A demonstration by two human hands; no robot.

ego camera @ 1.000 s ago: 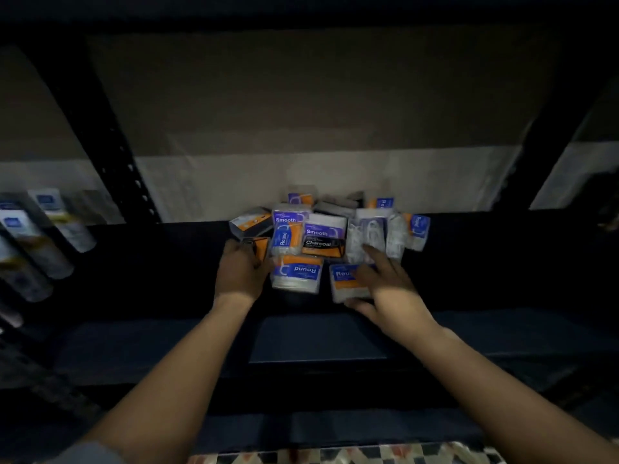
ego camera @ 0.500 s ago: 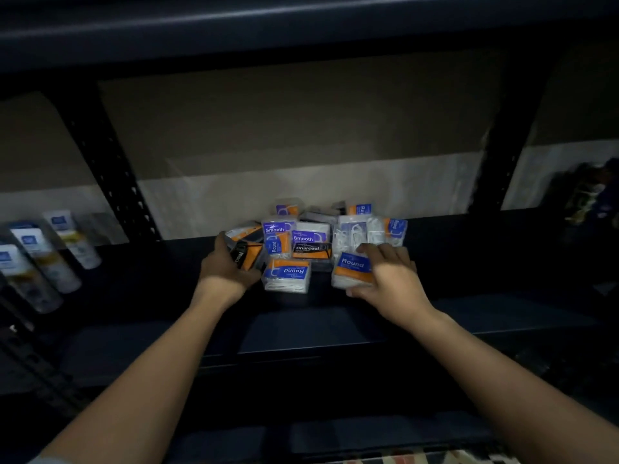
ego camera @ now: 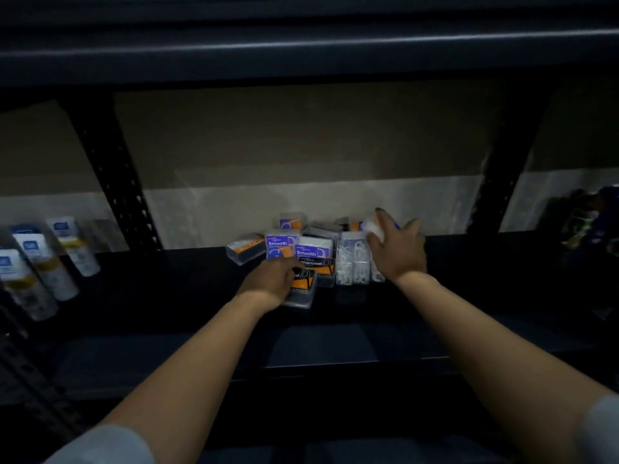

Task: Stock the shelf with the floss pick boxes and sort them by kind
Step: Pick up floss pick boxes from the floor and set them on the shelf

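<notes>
My left hand (ego camera: pixel 273 279) clamps a charcoal box (ego camera: pixel 303 286) lying long-axis up-frame at centre; my right hand (ego camera: pixel 395 249) grips a blurred box (ego camera: pixel 373 229).

The floss pick boxes (ego camera: pixel 311 251) lie heaped mid-shelf (ego camera: pixel 167 289) against the back wall. Tubes (ego camera: pixel 50 262) lean in the bay to their left, beyond the upright (ego camera: pixel 114 175)

Dark metal shelving unit (ego camera: pixel 335 343), dimly lit. Upper shelf edge (ego camera: pixel 301 48) catches a faint line of light. Perforated upright posts: left (ego camera: pixel 117 182), right (ego camera: pixel 502 182). Back wall (ego camera: pixel 301 135) tan above, pale band (ego camera: pixel 234 212) below. Neighbouring bay, left: row of white tubes (ego camera: pixel 50 262). Right bay: indistinct dark items (ego camera: pixel 586 222).
</notes>
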